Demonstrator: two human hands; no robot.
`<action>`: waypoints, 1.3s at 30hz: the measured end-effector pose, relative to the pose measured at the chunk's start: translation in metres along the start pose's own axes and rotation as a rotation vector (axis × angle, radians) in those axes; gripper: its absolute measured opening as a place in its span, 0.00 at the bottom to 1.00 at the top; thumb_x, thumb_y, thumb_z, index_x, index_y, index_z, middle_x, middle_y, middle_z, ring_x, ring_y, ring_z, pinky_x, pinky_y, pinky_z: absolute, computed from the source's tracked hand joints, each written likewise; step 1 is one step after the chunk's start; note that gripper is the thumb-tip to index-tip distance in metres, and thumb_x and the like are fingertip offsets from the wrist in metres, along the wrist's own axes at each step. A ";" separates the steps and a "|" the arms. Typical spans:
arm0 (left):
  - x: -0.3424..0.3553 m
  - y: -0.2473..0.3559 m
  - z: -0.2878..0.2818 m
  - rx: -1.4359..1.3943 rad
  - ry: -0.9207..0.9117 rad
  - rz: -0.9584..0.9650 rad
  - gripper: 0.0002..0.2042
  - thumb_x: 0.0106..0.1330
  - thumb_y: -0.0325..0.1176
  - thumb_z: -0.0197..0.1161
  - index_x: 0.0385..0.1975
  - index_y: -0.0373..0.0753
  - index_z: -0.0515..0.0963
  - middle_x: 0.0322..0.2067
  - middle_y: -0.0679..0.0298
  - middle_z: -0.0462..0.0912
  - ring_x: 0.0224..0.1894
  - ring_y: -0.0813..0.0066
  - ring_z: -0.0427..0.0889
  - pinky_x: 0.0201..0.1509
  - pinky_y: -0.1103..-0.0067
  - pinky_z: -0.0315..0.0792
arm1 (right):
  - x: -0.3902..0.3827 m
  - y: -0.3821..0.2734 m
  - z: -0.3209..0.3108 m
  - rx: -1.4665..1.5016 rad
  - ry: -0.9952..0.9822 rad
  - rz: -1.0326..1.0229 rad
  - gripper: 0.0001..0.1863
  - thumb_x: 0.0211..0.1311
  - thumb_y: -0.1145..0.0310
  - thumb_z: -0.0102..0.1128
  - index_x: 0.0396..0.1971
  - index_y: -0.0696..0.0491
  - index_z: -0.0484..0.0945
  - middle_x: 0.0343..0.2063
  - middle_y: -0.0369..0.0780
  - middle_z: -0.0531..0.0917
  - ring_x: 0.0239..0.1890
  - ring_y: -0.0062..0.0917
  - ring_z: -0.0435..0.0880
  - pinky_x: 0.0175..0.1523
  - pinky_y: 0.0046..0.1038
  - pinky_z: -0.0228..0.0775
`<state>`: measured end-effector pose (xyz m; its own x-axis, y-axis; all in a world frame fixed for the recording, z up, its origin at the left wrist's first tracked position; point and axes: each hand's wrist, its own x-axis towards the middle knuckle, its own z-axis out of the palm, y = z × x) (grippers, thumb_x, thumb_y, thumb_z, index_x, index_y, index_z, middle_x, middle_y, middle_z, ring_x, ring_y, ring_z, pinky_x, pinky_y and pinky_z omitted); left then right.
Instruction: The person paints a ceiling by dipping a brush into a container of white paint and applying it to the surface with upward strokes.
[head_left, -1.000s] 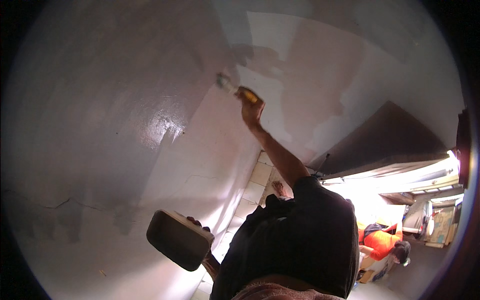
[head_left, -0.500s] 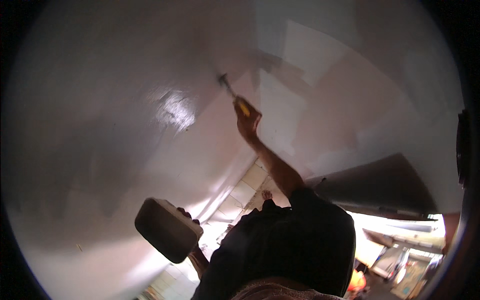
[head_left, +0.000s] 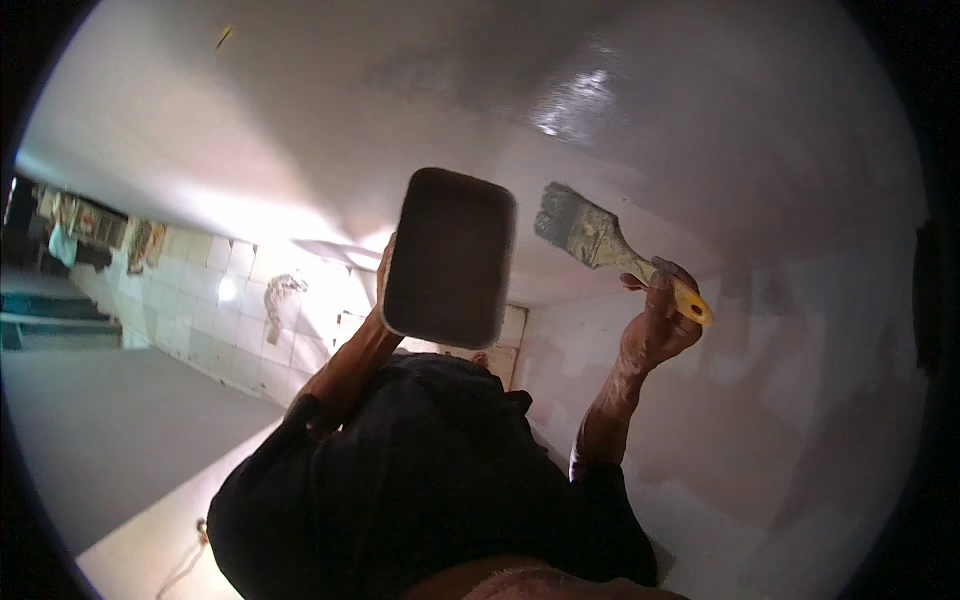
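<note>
My left hand [head_left: 387,268] grips a rectangular tub [head_left: 505,265] with rounded corners from its left side. The tub's inside looks dark, and most of my fingers are hidden behind it. To the right, my right hand [head_left: 660,325] is closed around the yellow handle of a wide paintbrush [head_left: 592,232]. Grey paint coats the bristles and smears the brush's ferrule. The bristles point up and left, toward the tub's upper right corner but apart from it. Behind both hands is a pale wall [head_left: 330,130] with a shiny, wet-looking grey patch [head_left: 575,100].
Pale floor tiles [head_left: 215,290] run along the wall's foot at left, brightly lit. Several objects [head_left: 90,220] are piled at the far left, near a bluish stepped thing [head_left: 60,308]. A grey flat surface [head_left: 140,420] spreads at lower left. Blotchy patches mark the right-hand wall [head_left: 760,400].
My view has swung round. The brush has come off the wall and back toward me, its bristles now near the tub. The tub now sits higher and more central in view.
</note>
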<state>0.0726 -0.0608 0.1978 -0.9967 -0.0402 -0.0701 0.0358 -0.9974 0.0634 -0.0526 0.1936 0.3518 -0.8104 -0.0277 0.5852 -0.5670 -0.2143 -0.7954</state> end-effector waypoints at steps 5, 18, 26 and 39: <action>0.008 -0.011 -0.009 -0.142 -0.104 0.027 0.29 0.70 0.55 0.49 0.60 0.37 0.70 0.54 0.53 0.77 0.54 0.59 0.79 0.59 0.61 0.74 | 0.007 -0.019 0.059 -0.088 -0.262 0.078 0.09 0.61 0.75 0.62 0.37 0.66 0.79 0.29 0.43 0.83 0.25 0.26 0.84 0.31 0.26 0.81; 0.007 0.035 0.009 -0.043 -0.006 -0.111 0.29 0.72 0.57 0.44 0.59 0.41 0.71 0.54 0.55 0.77 0.53 0.62 0.79 0.60 0.64 0.74 | 0.016 -0.009 0.135 -0.522 -0.628 0.055 0.08 0.59 0.69 0.67 0.32 0.58 0.81 0.24 0.40 0.85 0.24 0.20 0.84 0.32 0.21 0.77; 0.011 0.042 0.000 -0.076 -0.047 -0.194 0.29 0.70 0.57 0.47 0.60 0.40 0.71 0.55 0.54 0.77 0.54 0.59 0.79 0.59 0.62 0.74 | 0.035 0.000 0.140 -0.492 -0.711 -0.359 0.10 0.53 0.77 0.70 0.36 0.59 0.82 0.30 0.43 0.87 0.30 0.24 0.87 0.35 0.22 0.78; 0.039 0.050 0.011 -0.195 -0.252 -0.158 0.32 0.70 0.58 0.46 0.63 0.37 0.67 0.58 0.49 0.73 0.57 0.54 0.76 0.63 0.59 0.71 | -0.001 -0.001 0.158 -0.329 -0.361 0.113 0.09 0.59 0.72 0.67 0.35 0.62 0.81 0.25 0.41 0.85 0.26 0.21 0.85 0.33 0.21 0.79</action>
<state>0.0345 -0.1117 0.2092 -0.9767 0.1077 0.1855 -0.1315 -0.9838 -0.1215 -0.0282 0.0399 0.3767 -0.7995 -0.3814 0.4640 -0.5425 0.1269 -0.8304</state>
